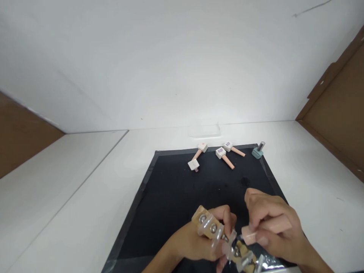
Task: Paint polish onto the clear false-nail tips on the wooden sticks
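Down low, a tan strip (212, 223) with shiny balls sits in the left hand (196, 242), fingers wrapped around it. Just beside it, the right hand's (284, 242) fingers pinch a pink stick (249, 235). Farther off, little white bottles (220, 152) lie on a black mat (170, 189).

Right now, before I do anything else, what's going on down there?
A person's left hand holds a tan strip set with metal balls and clear plastic pieces. The right hand grips a pink cylinder close to it. Four white-headed pieces lie toward the far side of the black mat, with a teal bottle near its far right corner.
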`<action>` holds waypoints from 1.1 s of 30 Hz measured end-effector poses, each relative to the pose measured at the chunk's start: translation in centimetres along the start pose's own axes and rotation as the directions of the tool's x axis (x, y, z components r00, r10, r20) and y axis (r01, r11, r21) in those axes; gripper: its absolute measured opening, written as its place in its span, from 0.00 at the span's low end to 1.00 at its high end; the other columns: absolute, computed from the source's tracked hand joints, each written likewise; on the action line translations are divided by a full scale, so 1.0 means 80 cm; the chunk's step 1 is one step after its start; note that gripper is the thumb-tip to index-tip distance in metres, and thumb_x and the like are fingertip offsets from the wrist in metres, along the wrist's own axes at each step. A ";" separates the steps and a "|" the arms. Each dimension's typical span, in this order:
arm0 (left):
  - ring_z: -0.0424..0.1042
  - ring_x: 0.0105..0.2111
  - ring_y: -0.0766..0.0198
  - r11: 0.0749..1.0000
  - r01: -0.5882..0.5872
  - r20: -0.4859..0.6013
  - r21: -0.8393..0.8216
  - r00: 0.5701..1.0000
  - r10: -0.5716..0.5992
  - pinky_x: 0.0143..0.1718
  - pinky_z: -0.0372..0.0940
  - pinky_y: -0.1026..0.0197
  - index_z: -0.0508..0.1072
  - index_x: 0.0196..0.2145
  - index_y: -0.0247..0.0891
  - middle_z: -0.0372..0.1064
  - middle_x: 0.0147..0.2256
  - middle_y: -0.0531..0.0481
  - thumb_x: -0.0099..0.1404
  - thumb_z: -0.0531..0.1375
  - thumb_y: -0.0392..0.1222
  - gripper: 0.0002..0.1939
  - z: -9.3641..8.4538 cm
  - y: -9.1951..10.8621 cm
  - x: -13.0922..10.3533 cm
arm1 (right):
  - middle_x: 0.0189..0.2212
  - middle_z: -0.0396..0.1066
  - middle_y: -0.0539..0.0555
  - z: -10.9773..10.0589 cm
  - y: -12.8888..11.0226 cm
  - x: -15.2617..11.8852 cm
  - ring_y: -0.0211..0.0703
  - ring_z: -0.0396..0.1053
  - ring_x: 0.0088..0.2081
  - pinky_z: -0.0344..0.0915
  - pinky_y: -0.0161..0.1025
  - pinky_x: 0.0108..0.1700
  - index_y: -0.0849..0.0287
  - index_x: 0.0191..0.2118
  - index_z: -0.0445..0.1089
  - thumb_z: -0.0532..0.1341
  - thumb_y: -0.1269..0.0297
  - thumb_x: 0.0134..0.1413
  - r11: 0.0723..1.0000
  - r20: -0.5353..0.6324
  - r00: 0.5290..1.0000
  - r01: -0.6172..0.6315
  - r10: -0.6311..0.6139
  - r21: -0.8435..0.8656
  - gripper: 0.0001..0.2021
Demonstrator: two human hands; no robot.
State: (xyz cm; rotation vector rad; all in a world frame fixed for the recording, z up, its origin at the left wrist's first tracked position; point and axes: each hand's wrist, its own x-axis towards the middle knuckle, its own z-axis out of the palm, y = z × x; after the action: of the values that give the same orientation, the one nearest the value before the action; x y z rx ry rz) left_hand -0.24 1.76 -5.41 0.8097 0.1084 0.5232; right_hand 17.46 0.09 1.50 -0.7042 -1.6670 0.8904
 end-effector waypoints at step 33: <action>0.58 0.23 0.72 0.790 0.106 -0.168 0.604 0.986 -0.004 0.25 0.55 0.69 0.61 0.25 0.38 0.58 0.25 0.58 0.50 0.63 0.37 0.11 0.021 0.031 -0.001 | 0.15 0.59 0.47 -0.003 -0.002 0.000 0.37 0.55 0.20 0.53 0.37 0.21 0.57 0.22 0.62 0.56 0.61 0.62 0.979 0.026 0.999 0.036 -0.031 -0.202 0.16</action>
State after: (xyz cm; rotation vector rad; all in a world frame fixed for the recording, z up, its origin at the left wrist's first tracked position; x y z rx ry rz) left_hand -0.83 1.99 -2.49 1.3994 0.4692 0.4992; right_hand 17.69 0.05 1.66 -0.8037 -1.8011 0.7131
